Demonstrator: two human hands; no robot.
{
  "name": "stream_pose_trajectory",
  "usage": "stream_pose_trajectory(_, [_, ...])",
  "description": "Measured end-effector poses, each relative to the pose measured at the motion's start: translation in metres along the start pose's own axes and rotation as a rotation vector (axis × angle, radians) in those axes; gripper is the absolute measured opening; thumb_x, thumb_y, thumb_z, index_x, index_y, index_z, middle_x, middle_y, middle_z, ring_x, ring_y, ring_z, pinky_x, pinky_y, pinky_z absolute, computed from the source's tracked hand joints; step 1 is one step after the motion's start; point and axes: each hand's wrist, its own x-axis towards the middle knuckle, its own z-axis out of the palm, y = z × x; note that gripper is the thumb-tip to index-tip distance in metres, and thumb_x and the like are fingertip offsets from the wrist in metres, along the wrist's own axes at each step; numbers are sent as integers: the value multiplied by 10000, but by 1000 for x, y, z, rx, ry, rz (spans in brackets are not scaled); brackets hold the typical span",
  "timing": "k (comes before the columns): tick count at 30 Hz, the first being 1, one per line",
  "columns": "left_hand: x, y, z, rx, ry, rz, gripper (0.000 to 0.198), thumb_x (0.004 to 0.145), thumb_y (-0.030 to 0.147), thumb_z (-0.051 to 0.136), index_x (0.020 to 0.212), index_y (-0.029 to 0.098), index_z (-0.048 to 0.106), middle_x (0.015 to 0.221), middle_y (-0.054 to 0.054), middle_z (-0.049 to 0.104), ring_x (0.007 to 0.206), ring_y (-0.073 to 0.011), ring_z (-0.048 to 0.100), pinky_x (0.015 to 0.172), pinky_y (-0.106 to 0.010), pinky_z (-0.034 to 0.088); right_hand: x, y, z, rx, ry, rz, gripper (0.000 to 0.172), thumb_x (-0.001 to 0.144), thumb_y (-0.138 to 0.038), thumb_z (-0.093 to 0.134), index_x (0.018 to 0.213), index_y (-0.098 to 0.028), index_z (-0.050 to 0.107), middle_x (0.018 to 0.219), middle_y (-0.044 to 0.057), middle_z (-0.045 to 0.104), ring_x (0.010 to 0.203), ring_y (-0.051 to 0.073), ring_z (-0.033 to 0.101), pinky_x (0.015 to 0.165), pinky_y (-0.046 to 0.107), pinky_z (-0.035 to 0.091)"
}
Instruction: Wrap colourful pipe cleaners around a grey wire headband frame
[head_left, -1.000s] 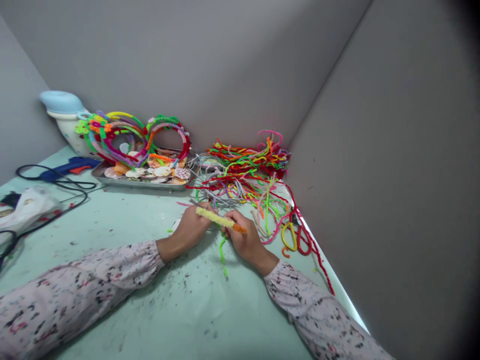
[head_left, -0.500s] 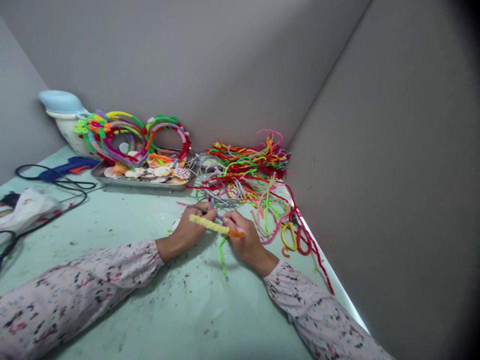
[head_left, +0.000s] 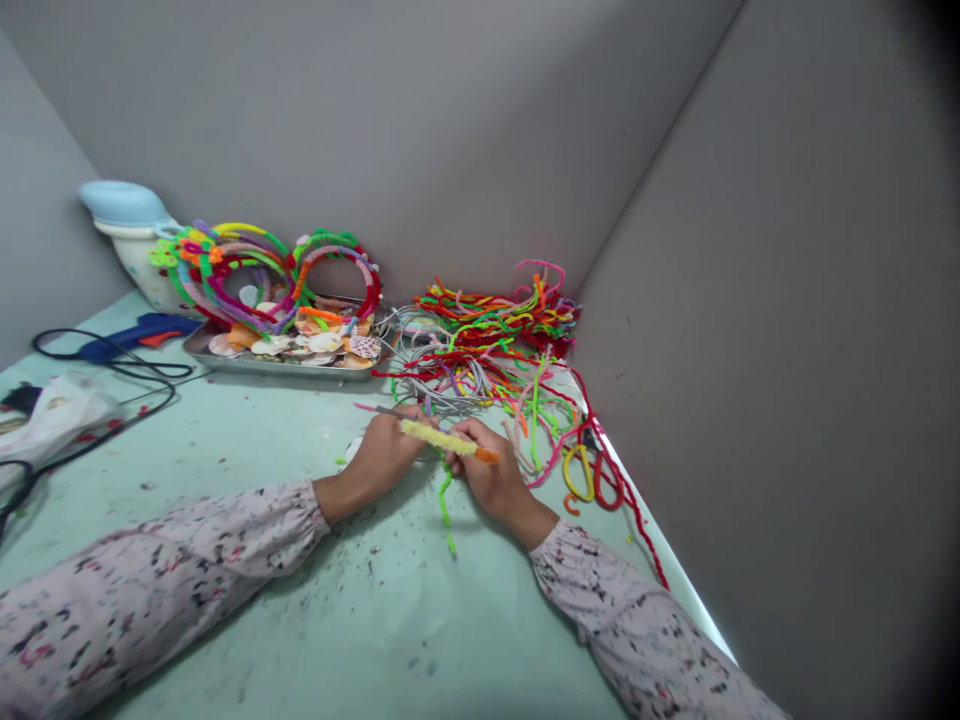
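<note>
Your left hand (head_left: pixel 388 450), curled inward, sits just beside your similarly curled right hand (head_left: pixel 489 470); behind them, your left forearm (head_left: pixel 172 570) and right forearm (head_left: pixel 626 615) slant outward and back.

The yellow-and-orange strip (head_left: pixel 437 437) partly hides the right fingers (head_left: pixel 472 430); the frame crops the left sleeve (head_left: pixel 180 560).

Two hands in flowered sleeves meet over a pale green table (head_left: pixel 360 610), the left hand (head_left: pixel 386 455) and right hand (head_left: pixel 491 470) pinching a fuzzy yellow-and-orange band (head_left: pixel 437 437), with a bright green strip (head_left: pixel 445 510) trailing below. Behind them, colorful headbands (head_left: pixel 251 232) stand at a metal tray (head_left: pixel 289 371) of seashells (head_left: pixel 325 343), left of a tangled pile of fuzzy strips (head_left: pixel 499 330). Scissors (head_left: pixel 578 475) with yellow and red handles lie near the right hand.
</note>
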Motion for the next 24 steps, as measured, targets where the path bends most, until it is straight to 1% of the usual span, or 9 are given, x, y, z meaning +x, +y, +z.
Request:
stream_pose_trajectory(3, [0,2,0,56,-17,-6,217,783,322,519,636,168,560,589,16,555,586,-145,493,549,-246,343,4,1,0,130,15,84,180,869,-313,477,767,-190,560,637,-13,603,532,108,544,504,216,403])
stream_pose_trajectory(5, [-1,3,1,74,6,-8,248,794,385,546,717,157,605,654,-2,606,624,-158,529,566,-252,370,7,0,-1,168,38,146,217,857,-332,494,716,-181,559,611,-13,598,500,96,533,475,206,389])
stream_pose_trajectory(8, [-1,0,2,84,24,33,248,796,395,574,807,151,615,691,-6,599,643,-156,532,579,-254,392,10,-1,-2,212,55,216,226,844,-345,503,703,-179,563,589,-20,593,460,80,514,434,191,361])
stream_pose_trajectory(11, [-1,-4,4,42,37,59,201,794,339,589,884,159,592,706,6,569,654,-145,525,591,-247,403,12,-1,-2,234,50,229,214,835,-340,509,703,-179,561,582,-28,591,447,70,509,428,180,358])
stream_pose_trajectory(14, [-2,-7,5,-52,47,65,216,785,297,607,950,173,542,697,28,534,641,-129,513,588,-232,405,12,-1,-2,236,44,232,214,834,-333,509,697,-177,561,575,-31,590,445,66,511,428,175,356])
stream_pose_trajectory(17, [-2,-7,6,-132,37,87,231,789,276,613,971,184,505,671,48,492,614,-112,485,566,-215,394,11,-3,-2,234,45,240,217,831,-334,512,691,-175,560,568,-29,590,442,65,508,427,174,354])
stream_pose_trajectory(20, [-3,-6,6,-154,15,113,205,800,266,604,966,179,519,673,43,492,605,-105,469,547,-206,380,11,-5,-3,238,45,240,227,827,-341,514,680,-174,561,562,-27,588,440,66,501,429,178,354])
stream_pose_trajectory(24, [-2,-5,3,-109,-13,113,200,809,281,599,968,164,569,644,39,502,566,-99,452,511,-201,358,10,-5,-4,240,46,228,246,819,-349,516,656,-173,571,553,-18,589,434,73,492,427,192,348])
